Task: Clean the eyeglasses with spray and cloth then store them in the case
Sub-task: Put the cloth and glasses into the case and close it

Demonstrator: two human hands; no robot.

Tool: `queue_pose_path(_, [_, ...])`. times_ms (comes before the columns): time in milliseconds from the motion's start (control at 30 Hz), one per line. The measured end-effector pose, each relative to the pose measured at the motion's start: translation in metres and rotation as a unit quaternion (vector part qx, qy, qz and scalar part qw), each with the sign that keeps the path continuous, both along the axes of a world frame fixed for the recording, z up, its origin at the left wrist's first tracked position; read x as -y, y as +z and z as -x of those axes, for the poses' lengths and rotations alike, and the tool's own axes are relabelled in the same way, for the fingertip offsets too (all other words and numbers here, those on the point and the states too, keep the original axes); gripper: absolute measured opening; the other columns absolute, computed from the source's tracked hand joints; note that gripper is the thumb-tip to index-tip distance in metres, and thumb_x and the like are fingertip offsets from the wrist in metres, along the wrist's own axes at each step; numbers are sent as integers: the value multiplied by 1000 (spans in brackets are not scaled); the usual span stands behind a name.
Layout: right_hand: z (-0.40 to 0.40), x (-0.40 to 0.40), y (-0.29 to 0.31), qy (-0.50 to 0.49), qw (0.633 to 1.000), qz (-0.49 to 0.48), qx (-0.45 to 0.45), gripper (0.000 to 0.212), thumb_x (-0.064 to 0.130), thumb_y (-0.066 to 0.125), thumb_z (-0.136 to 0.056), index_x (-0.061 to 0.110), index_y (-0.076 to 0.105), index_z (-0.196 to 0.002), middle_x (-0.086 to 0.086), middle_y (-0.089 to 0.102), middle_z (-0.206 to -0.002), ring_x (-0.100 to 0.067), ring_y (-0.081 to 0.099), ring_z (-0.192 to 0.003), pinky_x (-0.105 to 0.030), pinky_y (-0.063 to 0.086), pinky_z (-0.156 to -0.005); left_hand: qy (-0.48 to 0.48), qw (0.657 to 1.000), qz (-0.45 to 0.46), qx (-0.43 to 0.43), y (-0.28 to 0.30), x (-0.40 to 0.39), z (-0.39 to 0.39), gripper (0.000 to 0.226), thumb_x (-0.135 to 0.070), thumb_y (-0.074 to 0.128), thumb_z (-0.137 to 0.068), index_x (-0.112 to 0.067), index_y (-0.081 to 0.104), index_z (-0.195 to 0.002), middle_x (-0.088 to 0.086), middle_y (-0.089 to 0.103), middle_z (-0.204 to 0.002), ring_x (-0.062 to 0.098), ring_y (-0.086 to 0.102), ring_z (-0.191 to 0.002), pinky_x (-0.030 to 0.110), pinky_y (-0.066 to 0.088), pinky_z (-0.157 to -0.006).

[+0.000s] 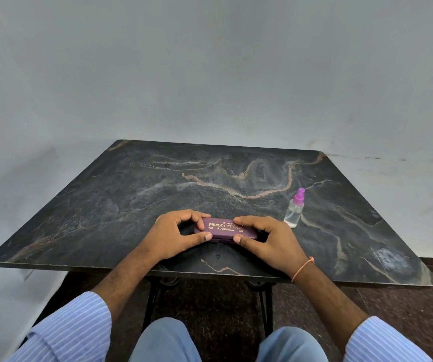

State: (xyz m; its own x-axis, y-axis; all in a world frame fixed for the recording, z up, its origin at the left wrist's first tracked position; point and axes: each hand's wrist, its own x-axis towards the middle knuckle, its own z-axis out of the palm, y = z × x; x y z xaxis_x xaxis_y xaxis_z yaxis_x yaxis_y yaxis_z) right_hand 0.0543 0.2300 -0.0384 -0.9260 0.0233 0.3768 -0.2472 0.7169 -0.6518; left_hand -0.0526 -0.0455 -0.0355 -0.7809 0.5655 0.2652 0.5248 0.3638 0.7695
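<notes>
A closed purple case (224, 229) is seen lying flat on the dark marbled tabletop (158, 184), near its front edge and directly before the seated person; gold lettering is carried on its lid. It is held at both ends: the left hand (173, 235) is curled round the left end, fingers over the far edge and thumb pressed against the near edge; the right hand (265, 239) is set the same way on the right end, a thin orange band being worn at that wrist. A clear spray bottle (295, 211) with a pink-purple nozzle is stood upright to the right of the case, just beside the right hand but apart from it.

No eyeglasses and no cloth are shown; whether they lie inside the case cannot be told. The case is judged to be a rigid, light hard shell with a smooth skin, so it may slide on the polished tabletop unless it is steadied; a snap or hinge along one long edge is presumed, and the best hold is taken to be thumbs at the near seam with fingers bracing the far side. The bottle is judged light and easily tipped; it would best be taken round its body.
</notes>
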Motion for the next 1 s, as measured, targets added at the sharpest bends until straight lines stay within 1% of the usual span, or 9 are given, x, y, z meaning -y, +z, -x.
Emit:
queue_pose_path(100, [1, 2, 1, -9, 999, -32, -16, 39, 53, 75, -90, 41, 76, -128, 29, 73, -125, 4, 64, -116, -30, 50, -106, -11, 998, 43, -42, 2, -1, -6, 56, -51, 97, -70, -43, 67, -117, -23, 73, -130, -3, 67, -122, 31, 51, -112])
queue_pose_path(233, [0, 4, -1, -3, 996, -87, -22, 44, 55, 67, -97, 40, 70, -138, 27, 69, -135, -4, 60, -117, -28, 47, -107, -17, 993, 41, -105, 4, -2, -12, 51, -38, 93, -83, -40, 73, -130, -24, 72, -130, -8, 64, -123, 21, 50, -110])
queue_pose_path(300, [0, 6, -2, 4, 992, -122, -24, 57, 63, 68, -94, 39, 64, -145, 24, 65, -142, -7, 59, -116, -26, 45, -107, -24, 990, 47, -132, 4, -1, -15, 53, -42, 88, -88, -37, 72, -139, -22, 72, -137, -8, 62, -128, 15, 46, -113])
queue_pose_path(367, [1, 8, -3, 7, 985, -167, -28, 67, 68, 67, -91, 39, 57, -151, 22, 62, -146, -10, 58, -113, -25, 45, -106, -29, 986, 64, -149, 4, 0, -15, 55, -48, 81, -92, -36, 68, -144, -19, 70, -142, -5, 62, -132, 14, 43, -115])
queue_pose_path(500, [4, 7, -6, -2, 977, -205, -52, 64, 66, 66, -94, 40, 56, -152, 21, 65, -145, -13, 56, -101, -27, 48, -97, -37, 982, 90, -163, 2, 0, -12, 57, -56, 74, -95, -36, 65, -147, -17, 69, -146, 0, 63, -134, 22, 46, -117])
queue_pose_path(600, [4, 6, -8, 0, 974, -219, -58, 62, 67, 63, -96, 40, 57, -151, 21, 65, -146, -15, 58, -101, -27, 48, -97, -34, 981, 96, -166, 0, 0, -11, 60, -66, 64, -95, -37, 65, -147, -17, 69, -146, 2, 64, -132, 26, 48, -115])
queue_pose_path(733, [5, 7, -7, 2, 972, -226, -65, 60, 67, 58, -98, 38, 59, -150, 19, 66, -146, -15, 59, -99, -26, 48, -95, -31, 981, 95, -167, 0, -1, -11, 60, -67, 60, -96, -37, 65, -147, -16, 69, -146, 3, 65, -132, 29, 50, -115])
queue_pose_path(867, [3, 8, -5, -1, 976, -208, -62, 59, 66, 61, -96, 40, 60, -149, 20, 67, -143, -13, 57, -101, -25, 48, -96, -27, 981, 88, -173, 1, -2, -11, 55, -57, 72, -96, -35, 67, -145, -16, 71, -142, 0, 64, -129, 24, 49, -113])
queue_pose_path(1000, [0, 9, -3, 3, 983, -173, -54, 58, 64, 66, -95, 41, 61, -147, 21, 68, -138, -12, 58, -106, -26, 47, -100, -14, 988, 63, -137, 1, -2, -11, 59, -52, 82, -91, -38, 67, -146, -22, 71, -139, -6, 61, -129, 22, 49, -113])
